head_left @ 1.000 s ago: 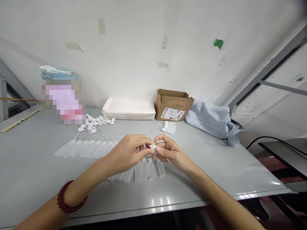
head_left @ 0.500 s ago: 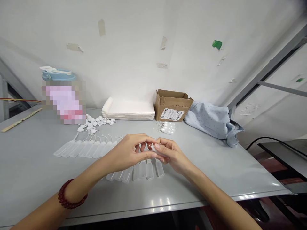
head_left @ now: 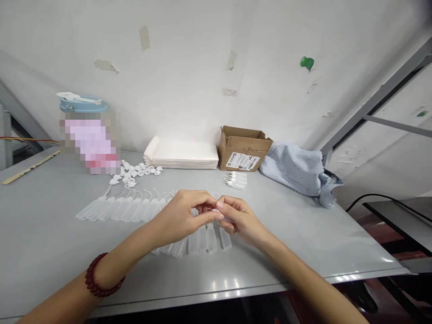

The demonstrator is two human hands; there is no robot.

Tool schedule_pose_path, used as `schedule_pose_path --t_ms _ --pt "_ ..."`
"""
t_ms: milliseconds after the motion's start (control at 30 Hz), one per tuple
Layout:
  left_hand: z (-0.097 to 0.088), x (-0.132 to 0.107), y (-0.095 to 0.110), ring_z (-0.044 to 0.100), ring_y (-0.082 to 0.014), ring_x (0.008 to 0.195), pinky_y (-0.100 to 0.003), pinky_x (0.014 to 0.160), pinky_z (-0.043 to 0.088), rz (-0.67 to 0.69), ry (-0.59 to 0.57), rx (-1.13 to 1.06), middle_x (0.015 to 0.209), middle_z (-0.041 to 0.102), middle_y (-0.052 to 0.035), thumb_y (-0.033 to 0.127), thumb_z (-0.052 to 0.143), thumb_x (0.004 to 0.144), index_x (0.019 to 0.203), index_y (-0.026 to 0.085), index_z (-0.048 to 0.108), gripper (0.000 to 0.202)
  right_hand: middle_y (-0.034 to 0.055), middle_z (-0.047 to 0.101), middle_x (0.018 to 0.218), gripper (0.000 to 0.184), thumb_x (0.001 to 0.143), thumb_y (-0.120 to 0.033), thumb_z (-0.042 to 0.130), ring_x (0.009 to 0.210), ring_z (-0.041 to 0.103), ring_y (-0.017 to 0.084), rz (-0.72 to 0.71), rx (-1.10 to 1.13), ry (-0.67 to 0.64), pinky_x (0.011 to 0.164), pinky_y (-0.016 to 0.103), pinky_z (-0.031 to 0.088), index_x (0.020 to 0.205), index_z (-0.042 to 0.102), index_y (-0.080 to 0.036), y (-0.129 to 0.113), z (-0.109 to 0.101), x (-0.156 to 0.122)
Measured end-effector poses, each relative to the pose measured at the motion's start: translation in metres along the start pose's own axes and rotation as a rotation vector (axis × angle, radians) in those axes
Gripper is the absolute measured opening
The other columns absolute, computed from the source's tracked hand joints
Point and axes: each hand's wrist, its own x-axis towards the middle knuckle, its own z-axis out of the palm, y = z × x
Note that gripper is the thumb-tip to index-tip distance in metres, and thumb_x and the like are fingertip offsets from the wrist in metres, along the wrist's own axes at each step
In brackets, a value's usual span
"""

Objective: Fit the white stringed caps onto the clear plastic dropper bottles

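Observation:
My left hand (head_left: 189, 211) and my right hand (head_left: 238, 216) meet fingertip to fingertip over the middle of the table. Between them is a small white nozzle cap (head_left: 216, 210), with a thin tip pointing left. The right thumb and fingers pinch it, and the left fingertips close around its other side. Fingers cover most of it, so I cannot tell whether a bottle is attached. Clear squeeze bottles (head_left: 211, 238) without visible caps lie below the hands. To the left, several capped bottles (head_left: 116, 209) with thin curved spouts lie in a row, partly behind the left forearm.
Loose white caps (head_left: 130, 173) are heaped at back left, by a blurred pink item (head_left: 91, 144). Along the wall are a stack of white sheets (head_left: 185, 155), a cardboard box (head_left: 245, 148) and a blue cloth (head_left: 293, 168). Small capped bottles (head_left: 238, 180) lie before the box.
The fingers have drawn closer together around the white cap, and less of it shows. The left hand has shifted slightly right; the bottles and other items stay put.

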Motion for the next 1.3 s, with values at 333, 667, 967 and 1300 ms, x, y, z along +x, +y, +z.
schedule_pose_path --t_ms 333,667,967,1300 --pt "0.0035 -0.0007 -0.0024 0.055 -0.0123 0.075 -0.025 0.071 0.044 -0.051 -0.040 -0.071 0.082 0.062 0.0013 0.025 0.059 0.082 0.081 0.019 0.061 0.006 -0.0093 0.034 0.051 0.037 0.081 -0.050 0.061 0.043 0.019 0.004 -0.023 -0.013 -0.034 0.040 0.019 0.011 0.070 0.042 -0.020 0.0031 -0.0039 0.0016" --pt "-0.0003 0.0000 0.0047 0.048 -0.0117 0.061 -0.023 0.055 0.038 -0.193 -0.049 -0.034 0.070 0.059 0.0023 0.044 0.060 0.080 0.085 0.020 0.063 0.024 -0.0092 0.031 0.050 0.040 0.081 -0.054 0.057 0.041 0.027 0.004 -0.105 -0.118 0.070 0.040 0.019 0.016 0.067 0.043 -0.019 0.0021 0.0031 0.0006" --pt "0.0063 0.0005 -0.0040 0.048 -0.0110 0.064 -0.024 0.061 0.040 0.188 0.059 0.115 0.072 0.060 -0.0006 0.021 0.058 0.084 0.083 0.016 0.065 0.009 -0.0065 0.036 0.051 0.039 0.089 -0.050 0.045 0.042 0.027 0.006 -0.135 -0.228 0.129 0.041 0.021 0.019 0.067 0.044 -0.018 0.0016 0.0041 0.0004" --pt "0.0048 0.0018 0.0044 0.044 -0.0099 0.054 -0.022 0.051 0.035 -0.126 0.007 0.017 0.056 0.055 0.0028 0.041 0.055 0.085 0.068 0.017 0.061 0.031 -0.0061 0.035 0.051 0.035 0.093 -0.044 0.039 0.045 0.034 0.009 -0.367 -0.473 0.311 0.045 0.023 0.028 0.070 0.047 -0.019 0.0094 0.0006 -0.0017"
